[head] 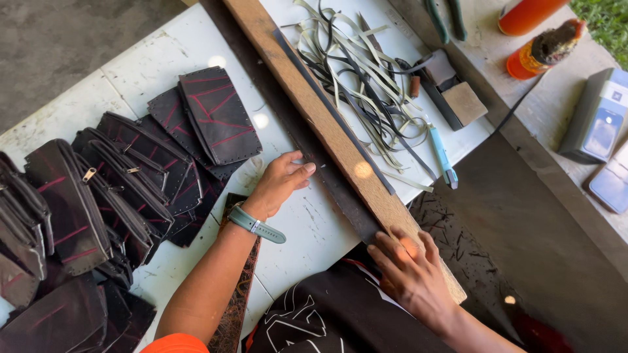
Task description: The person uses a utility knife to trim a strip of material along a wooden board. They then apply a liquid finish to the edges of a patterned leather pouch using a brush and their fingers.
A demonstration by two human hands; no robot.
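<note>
On the white counter: one long wooden plank, running 11 to 5 o'clock. My right hand lies flat, fingers spread, on its 5 o'clock end; my left hand rests open on the dark strip beside it. Dark pouches stacked at 9 o'clock; cut strips at 1 o'clock.

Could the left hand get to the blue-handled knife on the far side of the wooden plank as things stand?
Probably yes: the left hand lies flat beside the wooden plank, and the blue-handled knife lies uncovered just past it. The hand would only have to cross the low plank.
</note>
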